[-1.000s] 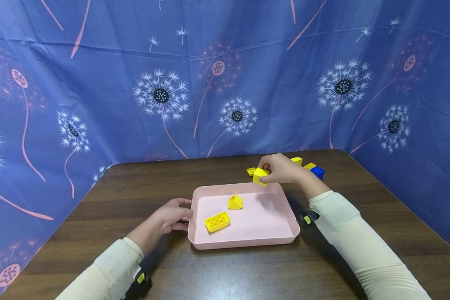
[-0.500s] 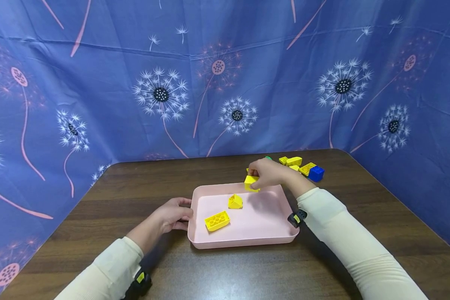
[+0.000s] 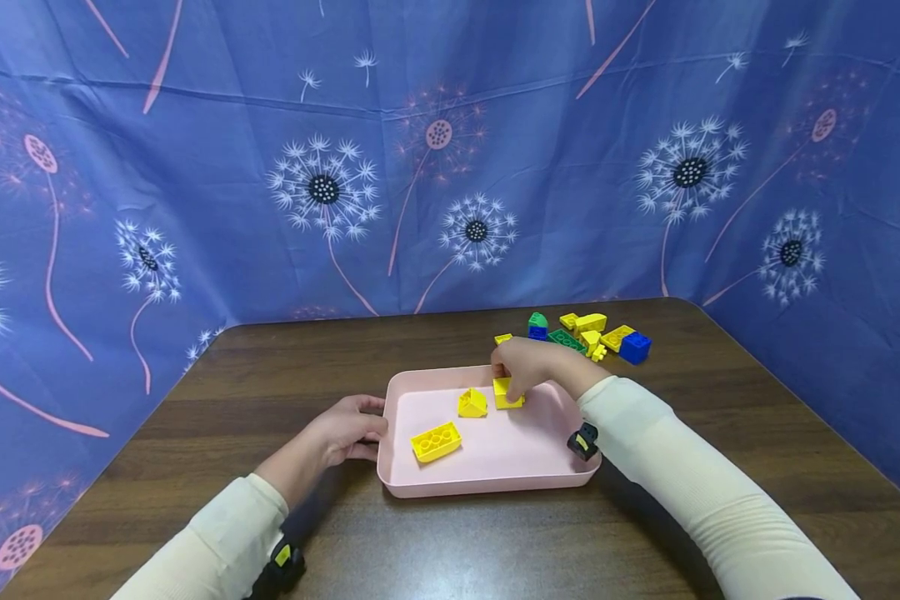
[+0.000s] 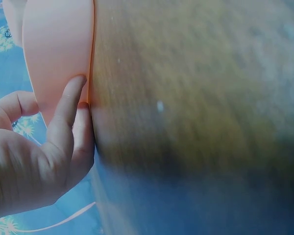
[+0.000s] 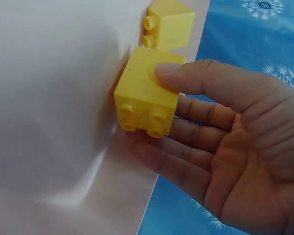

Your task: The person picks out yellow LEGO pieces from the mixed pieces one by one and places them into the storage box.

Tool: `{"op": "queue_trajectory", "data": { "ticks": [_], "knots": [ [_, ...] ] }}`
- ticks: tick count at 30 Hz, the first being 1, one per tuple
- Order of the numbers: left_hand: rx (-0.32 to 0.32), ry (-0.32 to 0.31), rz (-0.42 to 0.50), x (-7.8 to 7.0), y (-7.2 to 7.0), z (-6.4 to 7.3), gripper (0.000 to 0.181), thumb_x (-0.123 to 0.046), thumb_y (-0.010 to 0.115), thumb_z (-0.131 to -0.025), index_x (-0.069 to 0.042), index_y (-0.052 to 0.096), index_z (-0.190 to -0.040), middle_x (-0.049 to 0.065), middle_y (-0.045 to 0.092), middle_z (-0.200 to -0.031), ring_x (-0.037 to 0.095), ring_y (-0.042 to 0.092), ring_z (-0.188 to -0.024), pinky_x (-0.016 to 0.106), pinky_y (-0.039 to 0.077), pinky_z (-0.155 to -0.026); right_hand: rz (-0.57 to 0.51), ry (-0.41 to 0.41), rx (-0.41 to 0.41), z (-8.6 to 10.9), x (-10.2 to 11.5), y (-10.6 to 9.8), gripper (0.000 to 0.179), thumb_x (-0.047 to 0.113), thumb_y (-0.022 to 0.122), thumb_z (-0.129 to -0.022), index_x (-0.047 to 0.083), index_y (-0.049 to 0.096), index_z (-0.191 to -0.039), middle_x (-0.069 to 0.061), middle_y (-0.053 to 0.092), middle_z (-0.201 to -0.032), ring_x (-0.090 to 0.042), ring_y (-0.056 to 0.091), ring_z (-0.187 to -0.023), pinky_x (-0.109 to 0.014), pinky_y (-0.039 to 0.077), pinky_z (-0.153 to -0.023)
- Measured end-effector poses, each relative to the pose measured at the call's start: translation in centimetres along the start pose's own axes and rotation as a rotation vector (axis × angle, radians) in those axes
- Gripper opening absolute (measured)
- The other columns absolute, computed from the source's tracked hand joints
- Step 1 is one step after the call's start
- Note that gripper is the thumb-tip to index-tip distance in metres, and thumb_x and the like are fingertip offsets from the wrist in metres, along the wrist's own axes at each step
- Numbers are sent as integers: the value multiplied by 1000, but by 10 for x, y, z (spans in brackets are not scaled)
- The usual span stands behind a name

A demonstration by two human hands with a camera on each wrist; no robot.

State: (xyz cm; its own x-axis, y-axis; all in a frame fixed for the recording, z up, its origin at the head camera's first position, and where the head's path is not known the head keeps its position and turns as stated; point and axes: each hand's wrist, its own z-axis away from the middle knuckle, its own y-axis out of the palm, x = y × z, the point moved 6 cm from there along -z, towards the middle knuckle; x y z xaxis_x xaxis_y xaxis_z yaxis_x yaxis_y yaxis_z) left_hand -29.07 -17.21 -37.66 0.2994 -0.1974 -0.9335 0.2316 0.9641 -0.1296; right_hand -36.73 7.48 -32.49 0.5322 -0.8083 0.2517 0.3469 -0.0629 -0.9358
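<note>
My right hand (image 3: pixel 532 363) pinches a yellow toy brick (image 5: pixel 148 81) with several studs, thumb on one face and fingers behind. That brick is down inside the back part of a pink tray (image 3: pixel 487 483), close to the tray floor. Just left of it lies a yellow sloped brick (image 3: pixel 472 404), and a longer yellow brick (image 3: pixel 436 442) rests nearer the front left. My left hand (image 3: pixel 342 430) touches the tray's left side; in the left wrist view its fingertips (image 4: pixel 77 82) rest against the tray's outer wall.
Behind the tray at the back right is a loose group of bricks: a blue one (image 3: pixel 634 347), a green plate (image 3: pixel 567 341), a green-topped blue one (image 3: pixel 537 327) and several yellow ones (image 3: pixel 590 323). A patterned blue cloth (image 3: pixel 390 208) hangs behind the wooden table (image 3: pixel 292 350).
My right hand has carried the yellow brick from over the tray's back rim down into the tray, beside the sloped brick. The left hand has stayed at the tray's side.
</note>
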Motion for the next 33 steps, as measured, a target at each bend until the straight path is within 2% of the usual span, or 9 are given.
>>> {"op": "queue_trajectory", "data": {
  "ticks": [5, 14, 23, 30, 33],
  "knots": [
    [-6, -5, 2, 1, 0, -1, 65, 6, 53, -76, 8, 36, -138, 19, 65, -95, 21, 65, -75, 43, 59, -69, 23, 5, 26, -3, 0, 4, 33, 13, 87, -68, 11, 64, -91, 0, 58, -79, -19, 51, -75, -29, 48, -68],
    [3, 5, 1, 1, 1, 1, 63, 5, 53, -77, 8, 36, -138, 18, 65, -94, 20, 64, -73, 41, 59, -67, 37, -2, 26, 2, 2, 1, 34, 16, 87, -69, 11, 66, -95, 1, 59, -82, -19, 52, -78, -30, 50, -72],
    [4, 6, -2, 0, 2, 1, 62, 5, 52, -76, 8, 37, -136, 17, 66, -93, 21, 65, -75, 43, 59, -69, 10, -40, -26, 12, 0, -13, 34, 14, 86, -70, 7, 67, -97, -2, 59, -82, -18, 51, -77, -28, 48, -68],
    [1, 3, 2, 0, 2, 1, 63, 5, 52, -76, 8, 36, -137, 17, 67, -92, 21, 65, -75, 43, 59, -69, -8, -94, -72, 20, -3, -23, 28, 12, 83, -72, 3, 68, -94, -5, 59, -79, -16, 49, -71, -26, 43, -63],
    [-1, 1, 2, 0, 2, 1, 63, 5, 52, -76, 8, 36, -137, 17, 66, -93, 21, 65, -75, 43, 59, -69, -16, -91, -85, 22, -4, -27, 27, 11, 82, -73, 3, 68, -95, -4, 59, -79, -16, 51, -70, -26, 45, -63]
  ]
}}
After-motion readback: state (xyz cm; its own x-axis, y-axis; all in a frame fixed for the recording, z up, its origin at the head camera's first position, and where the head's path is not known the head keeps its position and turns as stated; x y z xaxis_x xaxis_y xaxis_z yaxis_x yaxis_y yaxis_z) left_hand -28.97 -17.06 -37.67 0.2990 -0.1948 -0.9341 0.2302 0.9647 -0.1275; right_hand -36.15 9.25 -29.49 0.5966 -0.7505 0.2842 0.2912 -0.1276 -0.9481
